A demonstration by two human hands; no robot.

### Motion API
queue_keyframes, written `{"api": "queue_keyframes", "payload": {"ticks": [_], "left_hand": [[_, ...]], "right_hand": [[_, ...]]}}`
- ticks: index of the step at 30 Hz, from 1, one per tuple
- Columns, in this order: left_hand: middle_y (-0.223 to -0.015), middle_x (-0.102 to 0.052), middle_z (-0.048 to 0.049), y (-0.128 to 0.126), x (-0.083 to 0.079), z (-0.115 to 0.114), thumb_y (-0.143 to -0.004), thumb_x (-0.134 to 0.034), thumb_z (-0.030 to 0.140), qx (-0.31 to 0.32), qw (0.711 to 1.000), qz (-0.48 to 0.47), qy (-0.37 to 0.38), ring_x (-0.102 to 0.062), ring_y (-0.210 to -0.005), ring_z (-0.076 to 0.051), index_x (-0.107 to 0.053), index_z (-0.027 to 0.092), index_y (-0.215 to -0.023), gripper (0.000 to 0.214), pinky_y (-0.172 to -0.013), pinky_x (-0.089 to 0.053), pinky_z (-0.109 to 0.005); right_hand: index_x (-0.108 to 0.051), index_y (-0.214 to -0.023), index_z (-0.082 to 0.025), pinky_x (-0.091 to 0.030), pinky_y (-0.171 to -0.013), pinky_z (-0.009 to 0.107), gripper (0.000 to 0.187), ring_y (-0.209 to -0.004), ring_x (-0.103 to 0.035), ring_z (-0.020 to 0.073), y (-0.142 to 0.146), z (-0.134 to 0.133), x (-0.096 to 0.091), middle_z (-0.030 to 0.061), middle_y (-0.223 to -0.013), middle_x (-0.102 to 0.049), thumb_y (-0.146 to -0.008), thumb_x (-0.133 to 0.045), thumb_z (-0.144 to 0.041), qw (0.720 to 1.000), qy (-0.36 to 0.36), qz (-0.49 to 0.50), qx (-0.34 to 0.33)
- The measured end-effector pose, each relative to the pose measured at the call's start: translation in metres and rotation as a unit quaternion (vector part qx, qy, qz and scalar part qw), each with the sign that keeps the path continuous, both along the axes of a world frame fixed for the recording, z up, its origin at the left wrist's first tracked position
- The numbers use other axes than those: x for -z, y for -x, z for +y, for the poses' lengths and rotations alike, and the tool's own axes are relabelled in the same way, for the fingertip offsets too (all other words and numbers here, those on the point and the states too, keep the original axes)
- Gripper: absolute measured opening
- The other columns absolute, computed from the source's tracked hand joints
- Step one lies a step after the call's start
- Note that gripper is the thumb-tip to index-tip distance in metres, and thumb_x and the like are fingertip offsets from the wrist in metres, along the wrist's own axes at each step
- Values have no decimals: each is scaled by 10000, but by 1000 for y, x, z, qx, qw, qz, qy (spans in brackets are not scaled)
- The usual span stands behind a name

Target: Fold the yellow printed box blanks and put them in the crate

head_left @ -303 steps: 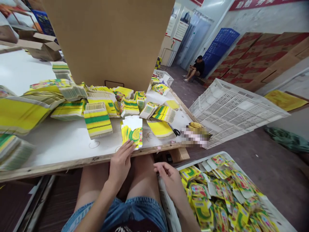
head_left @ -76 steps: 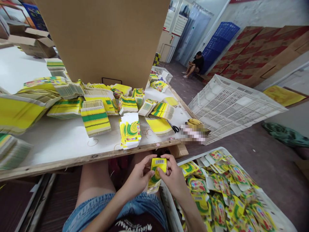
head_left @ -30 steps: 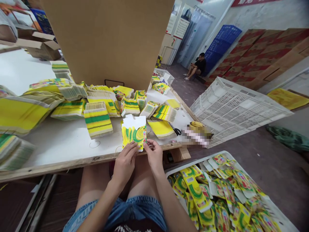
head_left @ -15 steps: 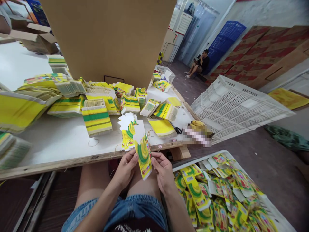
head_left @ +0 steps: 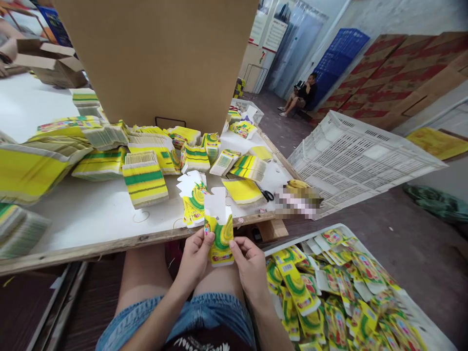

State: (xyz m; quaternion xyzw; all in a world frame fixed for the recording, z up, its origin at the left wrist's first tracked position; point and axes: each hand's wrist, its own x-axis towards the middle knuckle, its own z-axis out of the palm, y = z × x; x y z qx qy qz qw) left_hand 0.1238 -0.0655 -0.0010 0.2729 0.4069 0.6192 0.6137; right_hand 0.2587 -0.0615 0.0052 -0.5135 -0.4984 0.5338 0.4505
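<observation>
Between my two hands, over my lap at the table edge, is a small yellow and green printed carton (head_left: 222,239) with white flaps standing up at its top. My left hand (head_left: 197,251) pinches its left side between thumb and fingers. My right hand (head_left: 248,258) grips the right side near the lower half. Just behind it, a fanned pile of flat cartons (head_left: 193,204) lies at the table's front edge. To my right stands a white crate (head_left: 338,227) heaped with several similar yellow cartons (head_left: 296,287).
Bundles of flat cartons (head_left: 144,180) cover much of the white table (head_left: 91,219). A tall cardboard sheet (head_left: 157,58) rises behind them. Black scissors (head_left: 268,195) lie near the right edge. White plastic crates (head_left: 358,161) stand on the floor; a seated person (head_left: 303,95) is farther back.
The carton in my hands has turned, so its broad face shows wider and more upright. Both hands still hold it. A person's arm has come into view at the far left.
</observation>
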Motion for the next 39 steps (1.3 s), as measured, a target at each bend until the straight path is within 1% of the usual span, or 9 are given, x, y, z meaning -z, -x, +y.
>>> {"api": "queue_keyframes", "payload": {"ticks": [6,10,13,19,26,29,34,36,39], "left_hand": [[-1076,-728,-103,-2,-7,-5,-802,-712,344,-45,995,76,-37,-708,-967,-230,-381,205,-1256,579,-860,-562,-361],[-1145,-696,-123,-2,-8,-9,-877,-625,310,18,993,96,-68,-687,-1024,-230,-285,228,-1360,596,-873,-542,-347],[-1181,-679,-128,0,-5,-9,-900,-598,300,78,990,72,-97,-658,-1077,-241,-284,240,-1405,598,-877,-528,-334],[-1085,-700,-95,6,-3,-12,-861,-666,266,162,981,13,-103,-679,-915,-207,-440,229,-1265,463,-809,-519,-307],[-973,-700,-46,3,-4,-16,-808,-727,216,196,977,-22,-81,-666,-852,-170,-479,221,-1100,384,-752,-506,-262],[-970,-703,-55,3,-6,-15,-801,-734,226,208,974,-36,-81,-676,-836,-175,-484,216,-1104,393,-728,-513,-257],[-1013,-714,-85,5,-5,-14,-789,-748,244,234,968,-60,-65,-703,-889,-232,-254,279,-1443,820,-763,-539,-319],[-1030,-715,-92,4,-2,-14,-767,-765,253,236,969,-55,-53,-700,-908,-239,-324,256,-1418,786,-774,-542,-324],[-1017,-721,-90,1,3,-13,-774,-754,255,203,978,-26,-48,-695,-874,-212,-446,216,-1306,617,-780,-536,-308]], "right_hand": [[-656,-893,-173,-515,-675,290,241,-718,-625,183,-8,1,1,42,-776,-680,-881,-618,-411,997,-36,-69,18],[-563,-1217,-217,-528,-824,322,374,-912,-659,206,-13,5,-5,83,-1066,-694,-876,-642,-348,996,-72,-32,-33],[-473,-1342,-234,-515,-901,357,485,-1003,-649,220,-19,9,-11,99,-1139,-669,-894,-622,-342,993,-92,2,-68],[-483,-1300,-242,-507,-755,308,423,-834,-628,193,-36,14,-23,49,-922,-661,-912,-602,-363,985,-73,1,-155],[-564,-1036,-223,-348,-541,219,203,-581,-441,109,-46,16,-30,-36,-682,-523,-934,-570,-399,983,-35,-35,-179],[-590,-924,-205,-333,-540,220,203,-598,-432,107,-46,16,-32,-28,-703,-508,-941,-554,-403,981,-41,-44,-182],[-612,-843,-190,-392,-600,234,245,-668,-497,133,-46,14,-33,-3,-745,-542,-944,-539,-401,980,-70,-68,-174],[-620,-892,-194,-441,-678,254,220,-768,-563,167,-46,13,-29,25,-829,-600,-931,-561,-403,982,-80,-76,-156],[-568,-1038,-221,-473,-769,282,259,-888,-613,200,-48,15,-24,48,-950,-643,-893,-615,-430,992,-90,-65,-57]]}}
